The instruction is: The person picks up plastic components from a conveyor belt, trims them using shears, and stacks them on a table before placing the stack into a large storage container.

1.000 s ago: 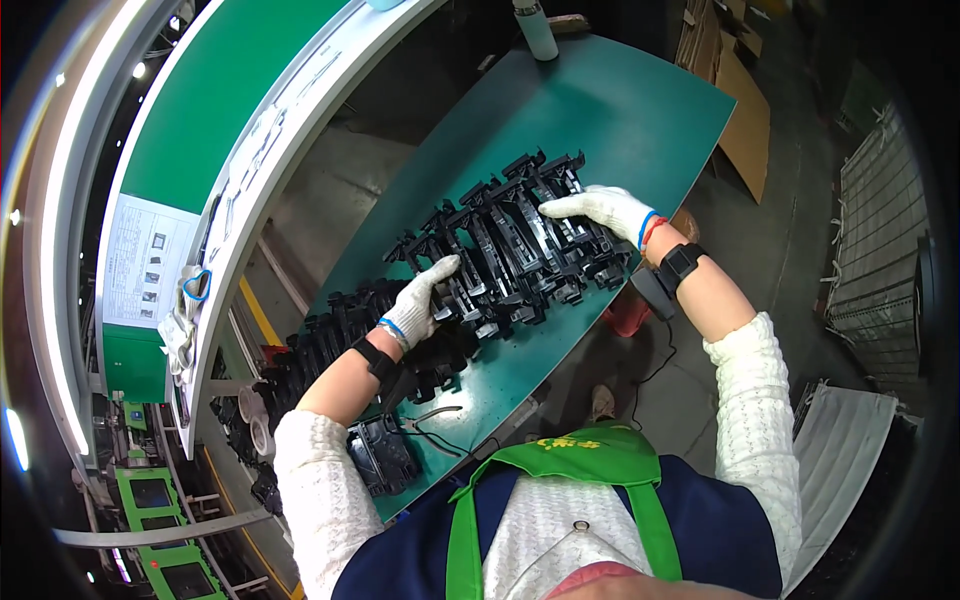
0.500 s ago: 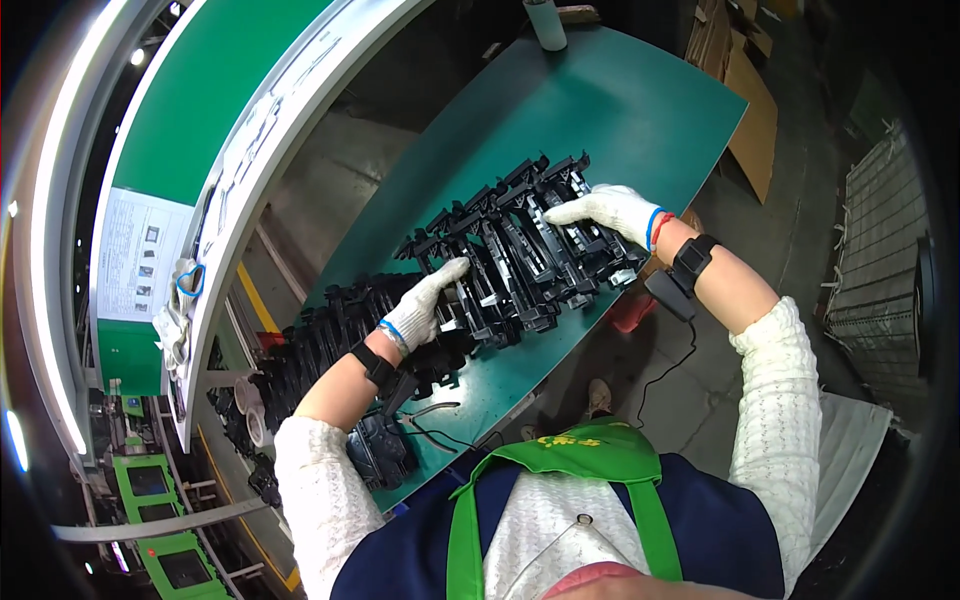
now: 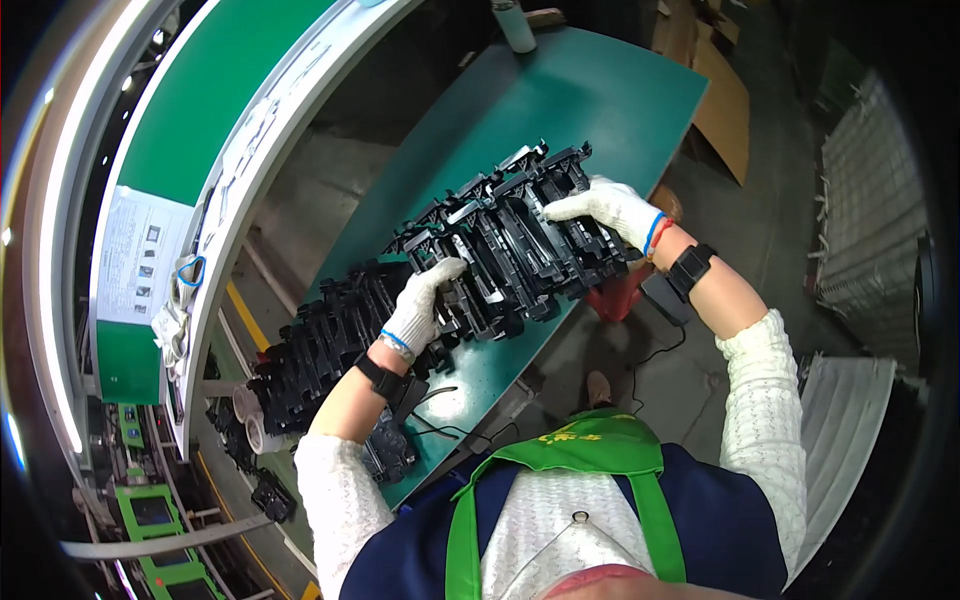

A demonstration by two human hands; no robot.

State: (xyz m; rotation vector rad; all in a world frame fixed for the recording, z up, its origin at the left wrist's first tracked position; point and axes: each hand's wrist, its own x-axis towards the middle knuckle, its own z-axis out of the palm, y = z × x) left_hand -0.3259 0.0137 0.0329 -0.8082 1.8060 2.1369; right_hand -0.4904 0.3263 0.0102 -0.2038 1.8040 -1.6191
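A row of black plastic frame-like parts (image 3: 515, 250), packed side by side, spans the space between my two gloved hands over the green table. My left hand (image 3: 420, 305), in a white knitted glove, is closed around the row's left end, its thumb lying on top. At the right end my right hand (image 3: 610, 210), gloved alike, grips the outer part with its thumb over the top. The fingers of both hands are mostly hidden behind the parts. A second row of similar black parts (image 3: 345, 315) lies just left of my left hand.
The green table (image 3: 590, 95) runs away to the far right, with a pale cylindrical cup (image 3: 515, 30) at its far end. Pliers (image 3: 437, 392) and a black moulded piece (image 3: 390, 450) lie near my left forearm. Cardboard (image 3: 722, 120) stands beyond the right edge.
The view has shifted a little. Relative to the table, both hands and the gripped row have moved slightly to the right. Both hands keep their grip.
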